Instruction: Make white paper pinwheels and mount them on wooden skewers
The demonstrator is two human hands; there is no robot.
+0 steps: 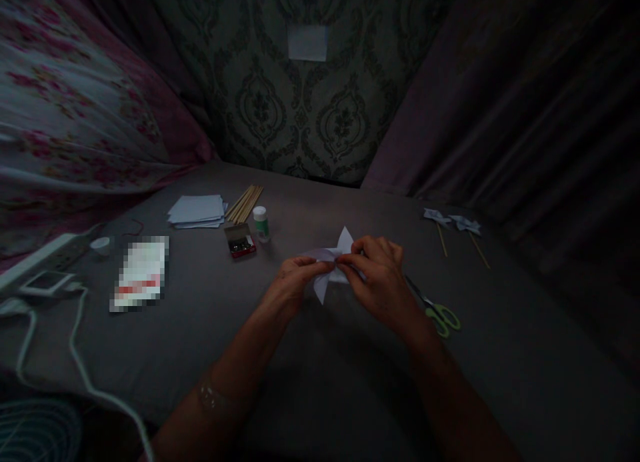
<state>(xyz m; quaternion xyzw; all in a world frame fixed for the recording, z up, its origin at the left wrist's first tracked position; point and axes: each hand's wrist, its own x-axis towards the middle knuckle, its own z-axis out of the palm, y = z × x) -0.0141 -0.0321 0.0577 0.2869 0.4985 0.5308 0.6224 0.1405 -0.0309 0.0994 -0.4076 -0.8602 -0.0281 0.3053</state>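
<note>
A white paper pinwheel with pointed corners is held up over the grey cloth surface, between both hands. My left hand pinches it from the left, thumb and fingers near its centre. From the right, my right hand grips it with thumb and forefinger, the other fingers curled. The fingertips hide the middle of the paper. Green-handled scissors lie beside my right forearm, their blades partly hidden.
Left of centre lie a paper stack, wooden sticks, a capped bottle and a small box of metal pieces. Two pinwheels on sticks rest at right. A power strip and cables are far left.
</note>
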